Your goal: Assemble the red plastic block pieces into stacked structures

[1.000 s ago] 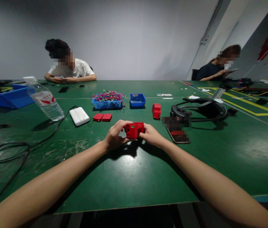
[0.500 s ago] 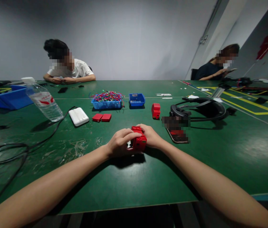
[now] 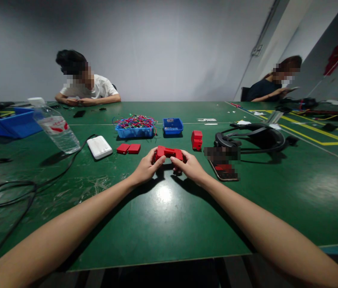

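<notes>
The red block [image 3: 169, 153] had turned flat and moved farther up the table [image 3: 163, 224] since the earlier frame. The left hand [image 3: 145, 170] and right hand [image 3: 190, 168] both gripped it, one at each end.

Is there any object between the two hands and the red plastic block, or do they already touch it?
Nothing visible stands between. The left hand and the right hand both grip the red plastic block, one at each end, above the green table. The two flat red plastic covers lie apart, to the left.
</notes>
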{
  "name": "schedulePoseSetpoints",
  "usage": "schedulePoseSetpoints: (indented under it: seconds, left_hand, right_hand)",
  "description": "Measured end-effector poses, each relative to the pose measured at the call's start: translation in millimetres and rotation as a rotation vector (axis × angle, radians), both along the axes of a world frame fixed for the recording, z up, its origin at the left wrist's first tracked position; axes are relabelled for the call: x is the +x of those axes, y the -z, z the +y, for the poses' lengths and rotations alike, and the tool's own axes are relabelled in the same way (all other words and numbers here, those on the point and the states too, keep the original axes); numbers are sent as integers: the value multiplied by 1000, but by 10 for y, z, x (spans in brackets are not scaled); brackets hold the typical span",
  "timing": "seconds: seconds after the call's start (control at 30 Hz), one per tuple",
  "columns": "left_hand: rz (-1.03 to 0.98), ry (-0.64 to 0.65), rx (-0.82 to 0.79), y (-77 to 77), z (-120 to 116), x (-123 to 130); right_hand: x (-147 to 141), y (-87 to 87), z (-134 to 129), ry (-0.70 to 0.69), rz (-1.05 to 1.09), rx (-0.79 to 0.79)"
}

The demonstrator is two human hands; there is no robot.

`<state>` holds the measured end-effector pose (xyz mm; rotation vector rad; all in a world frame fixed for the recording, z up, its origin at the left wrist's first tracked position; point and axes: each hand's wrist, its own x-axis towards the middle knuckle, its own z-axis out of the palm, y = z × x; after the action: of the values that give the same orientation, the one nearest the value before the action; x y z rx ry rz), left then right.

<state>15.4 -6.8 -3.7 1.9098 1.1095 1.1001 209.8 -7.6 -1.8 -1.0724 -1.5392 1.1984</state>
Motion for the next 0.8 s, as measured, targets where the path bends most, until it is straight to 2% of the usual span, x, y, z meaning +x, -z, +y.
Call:
schedulePoseSetpoints:
  seconds: [0.1,0.27,0.43,0.53,0.67,0.8]
  left_hand:
    - [-39,47,-95,3,25,-29]
    - [-104,39,-162,68,91,-93]
    - [-59,22,17,88,118,-117]
    - [-47,24,62,77,85,-99]
    - [-31,42,129,71,42,-68]
    - [-17,41,195,71,47,-57]
  right_hand:
    - [4,25,15,-7,18,23]
    - [1,73,6,28,-80,225]
    - [-20,69,-37,51,-203,356]
    - [-10,69,-38,53,-279,413]
    - [18,91,-14,89,-332,421]
    - [14,118,4,60,-273,406]
